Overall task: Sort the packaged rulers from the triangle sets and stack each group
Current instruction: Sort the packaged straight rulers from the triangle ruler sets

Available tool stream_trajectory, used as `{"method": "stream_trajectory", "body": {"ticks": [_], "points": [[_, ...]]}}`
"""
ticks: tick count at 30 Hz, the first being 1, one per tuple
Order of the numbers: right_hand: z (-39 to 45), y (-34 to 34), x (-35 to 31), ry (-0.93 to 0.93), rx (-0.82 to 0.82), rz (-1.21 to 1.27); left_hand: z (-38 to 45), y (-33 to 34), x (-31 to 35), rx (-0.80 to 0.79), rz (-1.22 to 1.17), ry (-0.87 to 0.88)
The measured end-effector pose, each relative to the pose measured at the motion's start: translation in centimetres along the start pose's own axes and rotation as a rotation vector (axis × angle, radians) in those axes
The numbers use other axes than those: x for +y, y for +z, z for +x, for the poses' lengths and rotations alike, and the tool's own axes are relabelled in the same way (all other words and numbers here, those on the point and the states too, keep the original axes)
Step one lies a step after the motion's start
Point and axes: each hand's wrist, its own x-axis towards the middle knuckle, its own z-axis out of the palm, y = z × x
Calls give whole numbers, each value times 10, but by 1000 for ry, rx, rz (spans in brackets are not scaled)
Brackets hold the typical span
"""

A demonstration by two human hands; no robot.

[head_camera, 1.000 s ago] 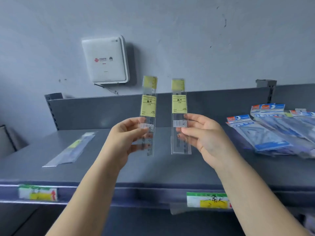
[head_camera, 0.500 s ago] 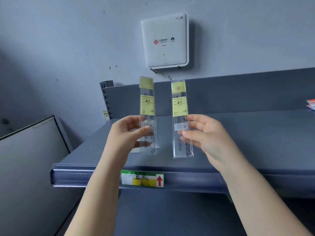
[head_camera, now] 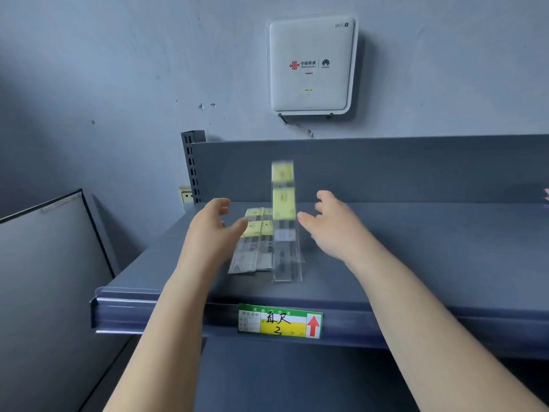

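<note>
Grey metal shelf carries flat packaged rulers; a blurred upright ruler stands beside them. Left hand and right hand flank it, grip apart, holding nothing. White router hangs above.

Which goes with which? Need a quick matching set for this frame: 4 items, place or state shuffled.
Items:
1. upright ruler pack
2. flat ruler packs
3. router box
4. shelf label

Places/states:
A. mounted on the wall
B. on the shelf's front edge
C. lying on the shelf by the left hand
D. blurred, standing between both hands, right hand open beside it

Pairs: 1-D, 2-C, 3-A, 4-B
</note>
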Motion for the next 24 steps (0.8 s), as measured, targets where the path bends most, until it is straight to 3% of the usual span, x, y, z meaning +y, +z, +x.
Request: {"method": "stream_trajectory", "body": {"ticks": [2,8,14,24], "points": [[-1,-8,5,-41,31,-227,-3,2,4,6,40,51],[-24,-49,26,-212,138,-472,-16,36,41,-59,299,220],[-40,-116,64,-224,259,-858,-45,104,102,-72,504,464],[-75,-268,150,-150,298,-921,-101,236,210,-133,549,609]]}}
